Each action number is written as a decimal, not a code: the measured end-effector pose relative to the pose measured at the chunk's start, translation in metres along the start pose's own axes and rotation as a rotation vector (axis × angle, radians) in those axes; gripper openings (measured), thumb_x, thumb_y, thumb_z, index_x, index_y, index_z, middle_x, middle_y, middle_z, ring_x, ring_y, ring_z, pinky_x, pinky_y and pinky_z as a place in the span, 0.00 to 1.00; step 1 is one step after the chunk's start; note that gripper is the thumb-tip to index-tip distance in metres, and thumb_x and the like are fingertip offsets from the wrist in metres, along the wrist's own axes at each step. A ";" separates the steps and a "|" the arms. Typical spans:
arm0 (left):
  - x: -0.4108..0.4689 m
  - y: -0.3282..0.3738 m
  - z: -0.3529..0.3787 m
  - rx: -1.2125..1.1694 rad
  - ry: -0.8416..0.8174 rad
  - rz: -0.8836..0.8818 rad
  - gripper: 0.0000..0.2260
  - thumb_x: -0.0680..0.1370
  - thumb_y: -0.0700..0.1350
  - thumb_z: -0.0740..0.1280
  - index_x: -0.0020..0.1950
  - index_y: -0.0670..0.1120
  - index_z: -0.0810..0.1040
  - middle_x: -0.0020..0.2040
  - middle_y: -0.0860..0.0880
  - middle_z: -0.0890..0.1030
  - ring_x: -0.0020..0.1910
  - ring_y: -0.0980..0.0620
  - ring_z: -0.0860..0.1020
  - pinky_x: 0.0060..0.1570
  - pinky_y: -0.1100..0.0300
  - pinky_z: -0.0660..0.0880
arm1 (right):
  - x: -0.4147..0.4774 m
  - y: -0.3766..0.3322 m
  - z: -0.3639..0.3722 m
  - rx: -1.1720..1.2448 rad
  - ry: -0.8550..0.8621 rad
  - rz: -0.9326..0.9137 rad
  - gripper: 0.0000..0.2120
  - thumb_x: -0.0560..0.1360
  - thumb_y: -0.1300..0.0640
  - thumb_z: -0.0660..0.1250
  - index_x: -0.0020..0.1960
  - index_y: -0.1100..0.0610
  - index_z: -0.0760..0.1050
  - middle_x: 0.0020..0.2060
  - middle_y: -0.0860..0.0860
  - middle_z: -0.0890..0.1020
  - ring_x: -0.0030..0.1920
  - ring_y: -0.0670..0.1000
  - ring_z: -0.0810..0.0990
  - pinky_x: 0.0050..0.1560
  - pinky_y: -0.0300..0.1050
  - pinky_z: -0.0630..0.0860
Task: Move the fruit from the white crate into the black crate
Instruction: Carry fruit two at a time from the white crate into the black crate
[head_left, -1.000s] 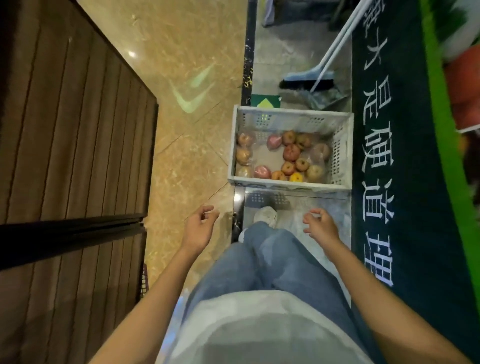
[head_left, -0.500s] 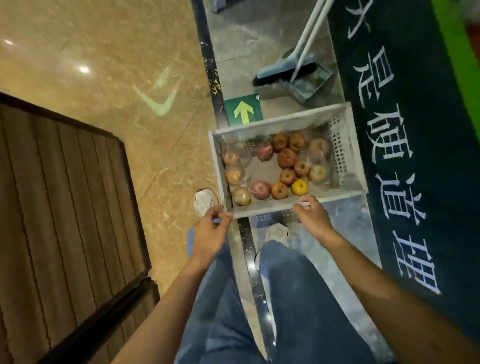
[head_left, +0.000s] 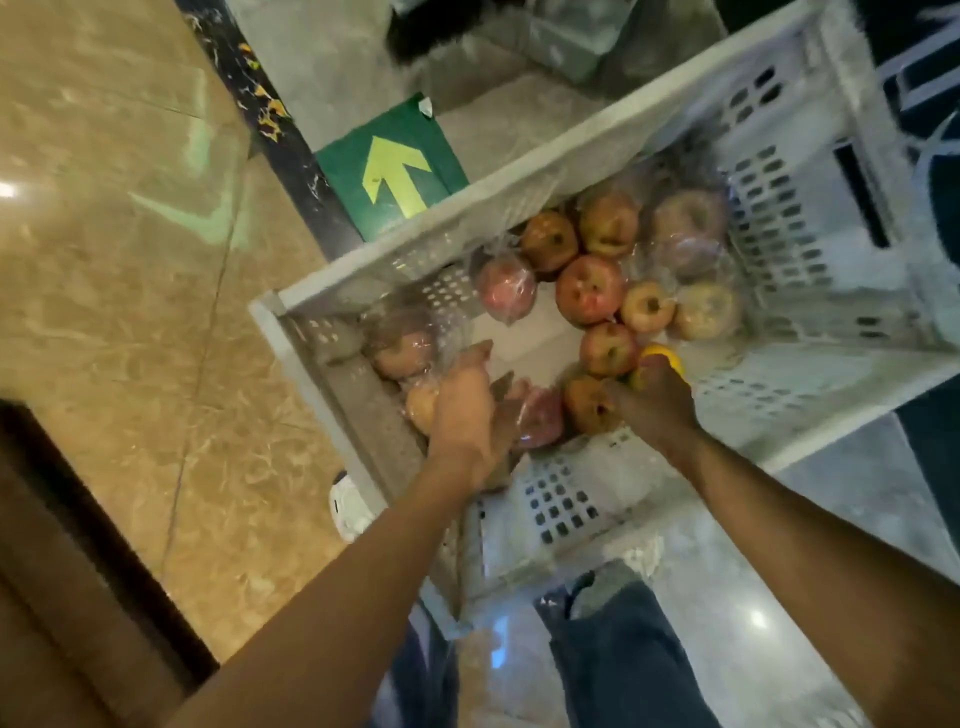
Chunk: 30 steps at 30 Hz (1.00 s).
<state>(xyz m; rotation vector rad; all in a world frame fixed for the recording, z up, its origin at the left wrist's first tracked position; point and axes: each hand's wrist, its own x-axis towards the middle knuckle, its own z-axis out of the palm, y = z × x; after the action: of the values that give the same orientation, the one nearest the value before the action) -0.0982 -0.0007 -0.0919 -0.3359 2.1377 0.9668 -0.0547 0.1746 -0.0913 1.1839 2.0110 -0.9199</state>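
Note:
The white crate (head_left: 415, 249) sits on the floor in front of me and holds several apples, some wrapped in clear plastic, such as a red one (head_left: 589, 288). My left hand (head_left: 467, 410) reaches into the crate's near left corner, its fingers spread over a wrapped red apple (head_left: 540, 415). My right hand (head_left: 657, 405) is down among the fruit at the near side. Its fingers curl over a yellow fruit (head_left: 665, 357), with a brown apple (head_left: 584, 410) by the thumb. No black crate is in view.
A green floor sticker with a yellow arrow (head_left: 389, 166) lies just beyond the crate. A dark threshold strip (head_left: 291, 150) divides the tan marble floor from the grey floor. My white shoe (head_left: 350, 506) and jeans (head_left: 623, 649) are below the crate.
I have bent closer over the crate. Both hands left its near rim and went down inside among the fruit, the right one closing over the yellow fruit.

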 end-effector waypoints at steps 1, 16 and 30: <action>0.018 -0.002 0.008 0.038 -0.001 0.022 0.19 0.76 0.46 0.67 0.65 0.43 0.71 0.57 0.46 0.77 0.54 0.48 0.77 0.60 0.53 0.74 | 0.020 0.007 0.011 -0.015 0.026 -0.001 0.20 0.68 0.50 0.69 0.55 0.60 0.72 0.50 0.57 0.77 0.51 0.60 0.76 0.41 0.44 0.70; 0.184 -0.005 0.075 0.230 0.056 0.032 0.23 0.71 0.57 0.71 0.59 0.44 0.77 0.50 0.48 0.77 0.51 0.48 0.76 0.47 0.60 0.68 | 0.132 0.045 0.104 -0.280 0.605 0.138 0.47 0.53 0.39 0.79 0.65 0.59 0.68 0.53 0.59 0.79 0.55 0.60 0.76 0.53 0.54 0.74; 0.132 0.002 0.043 -0.168 -0.149 -0.062 0.23 0.69 0.37 0.73 0.61 0.37 0.71 0.52 0.40 0.80 0.48 0.44 0.82 0.46 0.51 0.81 | 0.104 0.037 0.040 0.121 0.178 0.092 0.48 0.64 0.45 0.76 0.75 0.56 0.54 0.67 0.54 0.72 0.65 0.56 0.72 0.57 0.46 0.70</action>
<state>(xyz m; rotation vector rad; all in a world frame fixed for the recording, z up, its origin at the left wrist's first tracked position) -0.1666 0.0410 -0.2052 -0.3973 1.9067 1.1036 -0.0571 0.2033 -0.2049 1.4586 2.0427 -0.9289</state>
